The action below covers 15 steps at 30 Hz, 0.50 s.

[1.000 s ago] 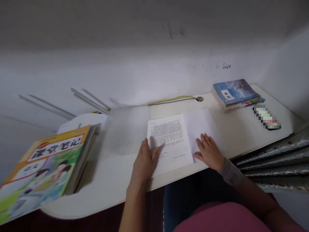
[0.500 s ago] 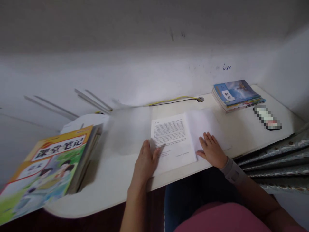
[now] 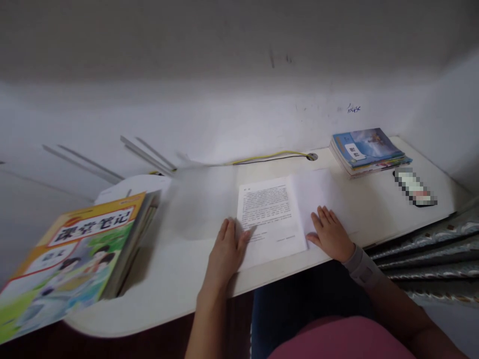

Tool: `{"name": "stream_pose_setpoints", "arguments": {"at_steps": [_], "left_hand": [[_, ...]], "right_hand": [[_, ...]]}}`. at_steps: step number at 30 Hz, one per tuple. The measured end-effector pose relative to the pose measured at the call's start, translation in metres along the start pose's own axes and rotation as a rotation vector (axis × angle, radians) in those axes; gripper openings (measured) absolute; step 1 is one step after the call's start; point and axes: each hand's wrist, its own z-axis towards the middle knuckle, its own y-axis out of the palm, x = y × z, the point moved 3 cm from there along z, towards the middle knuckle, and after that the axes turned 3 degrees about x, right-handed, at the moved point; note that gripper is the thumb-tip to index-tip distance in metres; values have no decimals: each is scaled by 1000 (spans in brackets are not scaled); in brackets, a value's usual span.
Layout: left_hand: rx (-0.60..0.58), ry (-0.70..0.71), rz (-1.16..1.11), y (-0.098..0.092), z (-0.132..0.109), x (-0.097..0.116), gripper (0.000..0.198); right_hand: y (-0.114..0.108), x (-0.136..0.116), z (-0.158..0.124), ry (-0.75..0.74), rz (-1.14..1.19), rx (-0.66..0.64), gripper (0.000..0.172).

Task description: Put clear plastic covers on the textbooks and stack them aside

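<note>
An open book (image 3: 270, 214) lies on the white desk (image 3: 175, 279) in front of me, a printed page on its left and a blank white sheet (image 3: 312, 192) on its right. My left hand (image 3: 227, 249) rests along the printed page's left edge, fingers stretched out and the thumb on the page. Flat on the blank sheet's lower part lies my right hand (image 3: 331, 234), its fingers slightly spread. A translucent sheet or cover (image 3: 204, 199) extends left of the book. Neither hand grips anything.
At the left stands a stack topped by a colourful workbook (image 3: 78, 264). Several books (image 3: 368, 144) are piled at the back right, beside a phone (image 3: 415, 187) with a blurred screen. A yellow cable (image 3: 269, 155) runs along the wall into a desk hole (image 3: 312, 156).
The view has shifted slightly. Both hands keep nearly the same places on the open book, and nothing has been taken up or let go.
</note>
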Motion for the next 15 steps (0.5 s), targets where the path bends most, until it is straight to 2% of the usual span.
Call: {"name": "stream_pose_setpoints", "arguments": {"at_steps": [15], "left_hand": [[20, 0, 11, 0, -1, -2, 58]], "right_hand": [[-5, 13, -4, -23, -62, -16, 63]]}}
